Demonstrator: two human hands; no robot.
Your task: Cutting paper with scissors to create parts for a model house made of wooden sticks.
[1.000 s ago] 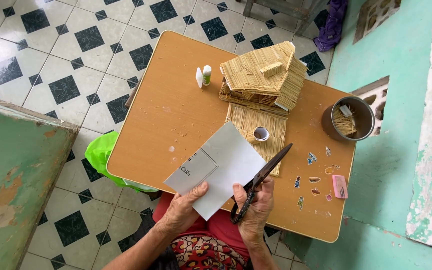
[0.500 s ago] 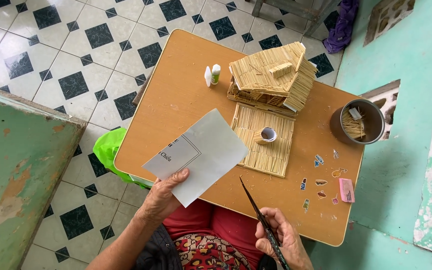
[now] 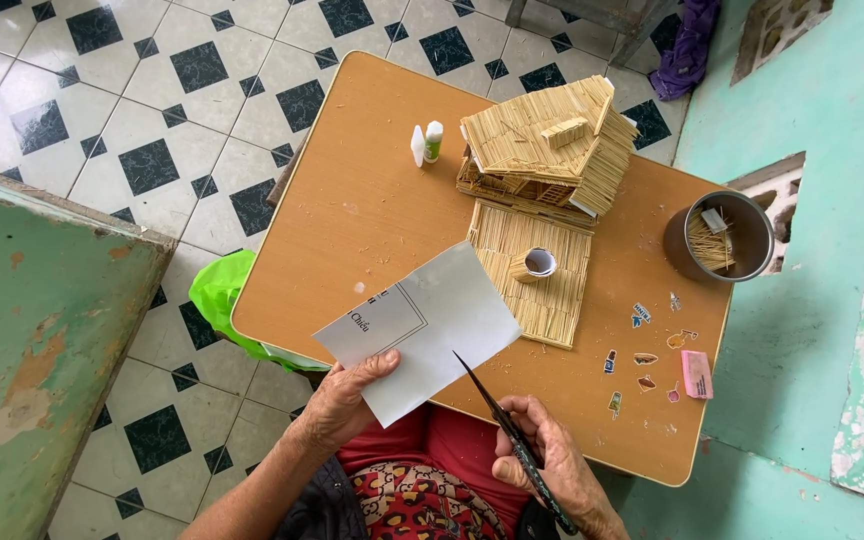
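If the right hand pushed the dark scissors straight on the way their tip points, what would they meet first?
Most likely the white sheet of paper held by the left hand. The right hand aims the dark scissors up-left, tip at the sheet's lower edge; whether they already touch is unclear.

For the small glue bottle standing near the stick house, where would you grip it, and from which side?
Grip the glue bottle around its white body, below the green cap, coming from the near-left over bare tabletop. It stands upright, so the fingers can close across its round sides. The stick house crowds its right side, and its white cap stands close on its left, so a low sideways approach looks awkward.
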